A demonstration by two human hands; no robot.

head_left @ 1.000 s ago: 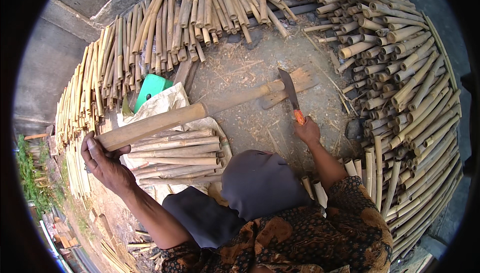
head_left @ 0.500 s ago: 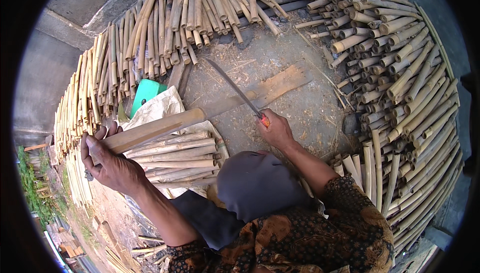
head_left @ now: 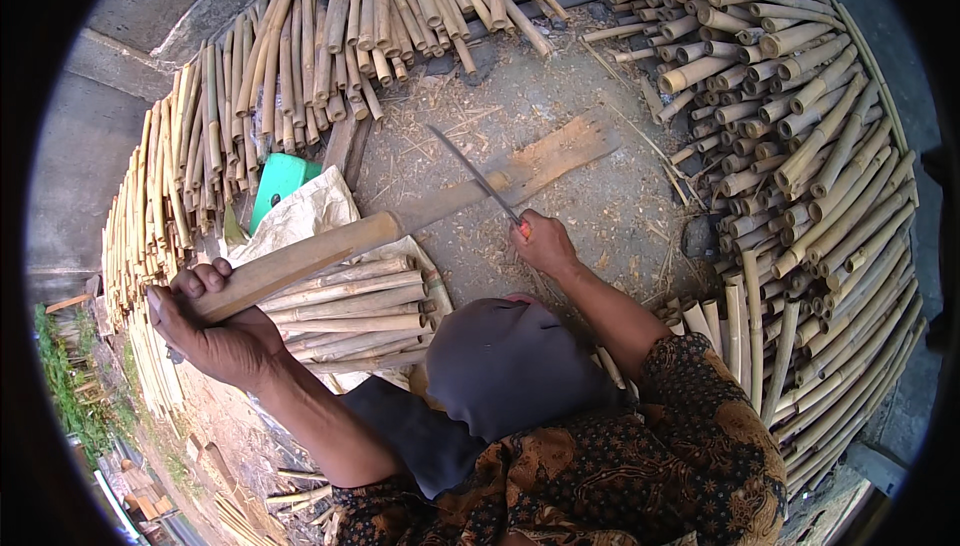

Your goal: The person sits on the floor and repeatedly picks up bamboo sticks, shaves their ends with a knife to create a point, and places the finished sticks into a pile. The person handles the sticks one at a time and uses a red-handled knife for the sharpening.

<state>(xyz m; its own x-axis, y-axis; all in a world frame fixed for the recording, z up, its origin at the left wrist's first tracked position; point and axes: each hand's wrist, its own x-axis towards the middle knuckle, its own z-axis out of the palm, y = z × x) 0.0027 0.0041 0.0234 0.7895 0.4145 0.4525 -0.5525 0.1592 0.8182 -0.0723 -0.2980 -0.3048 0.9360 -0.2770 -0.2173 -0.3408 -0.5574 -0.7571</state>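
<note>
Two bare hands at work, both gripping. L hand (head_left: 215,334) is clamped round nr end of a long, brown, straight bamboo piece (head_left: 330,259), fingertips curled over its edge. Piece slants up & R from that hand, pale nr half w/ a ring-like node abt midway, duller past it; far end reaches a flat, worn, light-brown wooden board (head_left: 565,154) on ground. R hand (head_left: 546,244) is closed tight on the red-orange handle of a long, narrow, dark steel machete (head_left: 478,172). Blade points up & L, crossing over piece's far part in this view; can't tell if it touches

Nr L hand, below piece: a bundle of short, pale tan bamboo poles (head_left: 350,306) on a creased off-white sack (head_left: 310,211). Just past sack: a bright green plastic box (head_left: 280,184), tilted. Grey ground (head_left: 600,201) is strewn w/ pale shavings around board. Big pile of cut, round, hollow tan bamboo poles (head_left: 800,146) along R side, ends facing in; another row of upright-leaning brown bamboo poles (head_left: 370,21) at top, nr a grey concrete wall (head_left: 110,136). Person's dark grey cloth-covered knee (head_left: 515,366) sits btwn forearms, black-&-brown patterned shirt (head_left: 625,456) below
</note>
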